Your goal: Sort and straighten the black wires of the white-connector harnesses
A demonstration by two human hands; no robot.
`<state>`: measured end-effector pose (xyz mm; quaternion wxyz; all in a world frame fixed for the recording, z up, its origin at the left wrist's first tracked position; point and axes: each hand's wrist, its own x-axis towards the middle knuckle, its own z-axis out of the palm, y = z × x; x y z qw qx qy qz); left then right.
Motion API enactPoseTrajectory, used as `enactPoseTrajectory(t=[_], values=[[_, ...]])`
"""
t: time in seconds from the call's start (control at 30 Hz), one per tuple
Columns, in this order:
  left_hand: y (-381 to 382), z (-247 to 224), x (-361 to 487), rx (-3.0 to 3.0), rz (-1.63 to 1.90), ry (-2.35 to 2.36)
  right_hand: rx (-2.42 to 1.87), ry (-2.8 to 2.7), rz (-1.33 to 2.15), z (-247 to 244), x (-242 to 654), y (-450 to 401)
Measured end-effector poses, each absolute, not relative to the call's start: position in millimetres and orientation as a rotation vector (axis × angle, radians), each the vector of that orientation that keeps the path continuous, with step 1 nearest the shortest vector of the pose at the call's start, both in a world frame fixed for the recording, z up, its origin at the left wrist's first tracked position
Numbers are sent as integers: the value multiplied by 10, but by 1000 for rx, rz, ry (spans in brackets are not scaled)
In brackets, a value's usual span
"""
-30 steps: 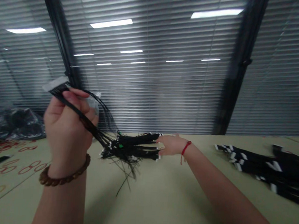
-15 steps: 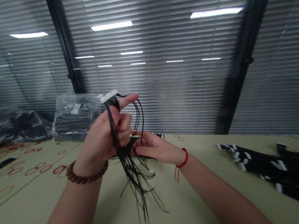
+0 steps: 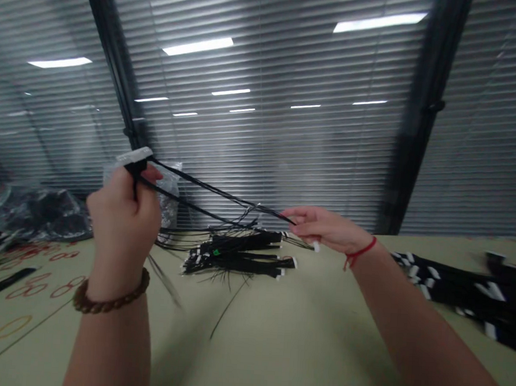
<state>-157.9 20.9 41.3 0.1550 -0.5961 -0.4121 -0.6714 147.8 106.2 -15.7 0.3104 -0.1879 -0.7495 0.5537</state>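
Note:
My left hand is closed around the black wires of a wire harness, just below its long white connector. Out to the right, my right hand pinches some of the same wires between thumb and fingers. Those wires stretch taut between the two hands, while others droop loosely below. A small white end piece hangs under my right fingers. Behind and below the stretched wires, a pile of black harnesses with white connectors lies on the table.
More black harnesses lie on the table at the right. Clear plastic bags are at the back left. Red rubber bands and a yellow band are at the left. Window blinds stand behind.
My hands have moved apart, the left one leftward and the right one rightward. Wires that hung in a loop are now drawn out between them, and the pile behind shows.

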Motion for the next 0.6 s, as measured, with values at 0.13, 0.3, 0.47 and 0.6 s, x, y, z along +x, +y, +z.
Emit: enactPoseTrajectory(t=[0.13, 0.3, 0.47, 0.6], values=[[284, 392, -1591, -1504, -1521, -1361, -528, -2009, 1311, -29, 1672, 969], [332, 399, -1609, -1413, -1361, -1512, -583, -2049, 1080, 94, 1717, 788], [336, 408, -1762, -1402, -1337, -1520, -636, -1947, 817, 162, 1658, 681], [389, 394, -1869, -1428, -1301, -1439, -574, -1671, 630, 149, 1702, 732]])
